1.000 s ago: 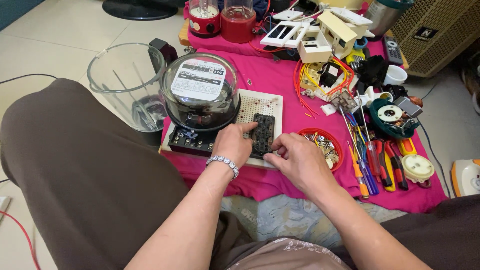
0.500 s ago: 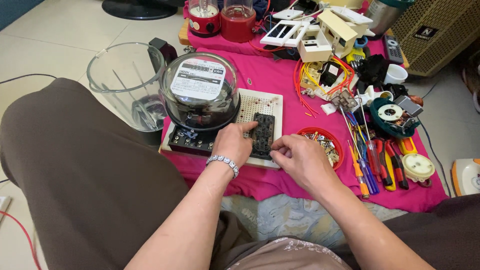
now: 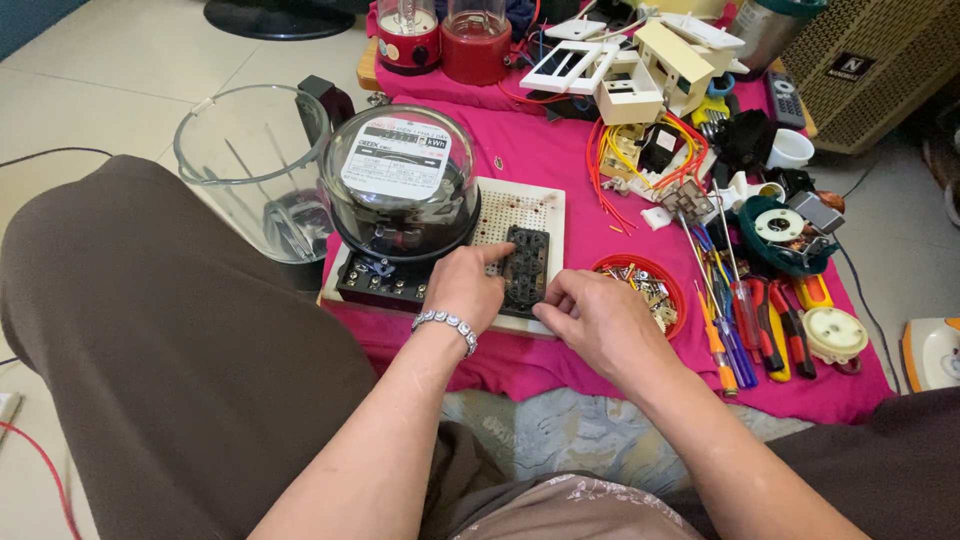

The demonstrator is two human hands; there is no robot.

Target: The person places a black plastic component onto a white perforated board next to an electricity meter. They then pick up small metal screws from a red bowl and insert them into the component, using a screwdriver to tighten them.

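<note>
While the left hand (image 3: 468, 288) stays curled against the black terminal block (image 3: 526, 264) on the perforated white board (image 3: 520, 215), the right hand (image 3: 590, 318) has drawn slightly back, its fingertips pinched together at the block's lower right edge; what they pinch is too small to tell. Just right of it, the red dish (image 3: 672, 285) holds small screws and metal bits. The clear blender jar (image 3: 250, 165) stands beside the glass-domed electricity meter (image 3: 402, 180).
</note>
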